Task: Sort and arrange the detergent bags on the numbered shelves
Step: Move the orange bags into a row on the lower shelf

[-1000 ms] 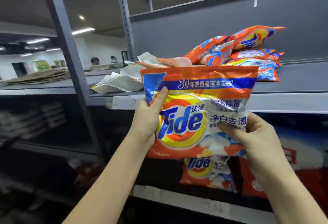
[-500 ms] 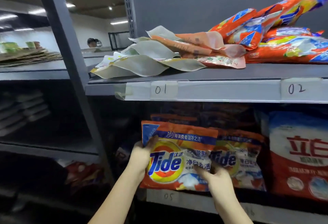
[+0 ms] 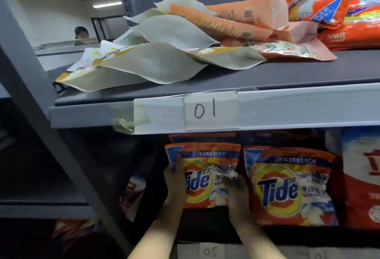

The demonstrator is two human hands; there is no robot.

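Both hands, left hand (image 3: pixel 174 178) and right hand (image 3: pixel 236 193), grip the Tide bag (image 3: pixel 205 176) upright.

Both hands are holding an orange Tide bag (image 3: pixel 205 174) upright in the shadowed lower shelf; the left hand (image 3: pixel 174 182) is gripping its left edge, thumb lying over the front; the right hand (image 3: pixel 236 193) is pinching its crumpled right side; a second Tide bag (image 3: pixel 290 186) is standing just beside it, with a red and white bag (image 3: pixel 362 176) further right; above, the shelf labelled 01 (image 3: pixel 205 110) is carrying flat pale pouches (image 3: pixel 156 63) and piled orange bags (image 3: pixel 333 2); a label 05 (image 3: pixel 209 251) is showing below.
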